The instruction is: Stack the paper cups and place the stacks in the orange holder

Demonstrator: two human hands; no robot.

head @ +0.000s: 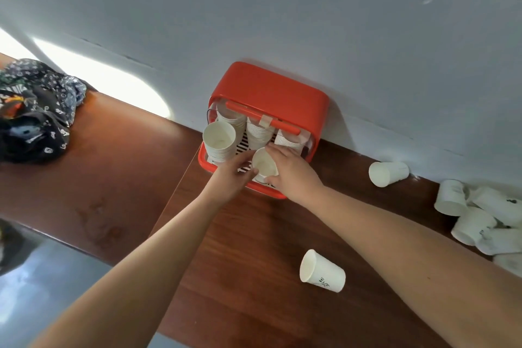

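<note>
The orange holder (271,93) stands on the wooden table against the white wall. Several stacks of white paper cups sit inside it: a tall one (219,140) at the left, others (258,134) behind under the orange handle. At the holder's front, both hands hold a short cup stack (264,164), mouth facing me. My left hand (233,175) grips its left side. My right hand (291,171) wraps its right side, fingers over the top.
Loose cups lie on the table: one (388,173) by the wall, one (322,271) near my right forearm, a pile (480,215) at the far right. A dark patterned cloth bundle (36,113) lies at the left. The table's left edge drops to a grey floor.
</note>
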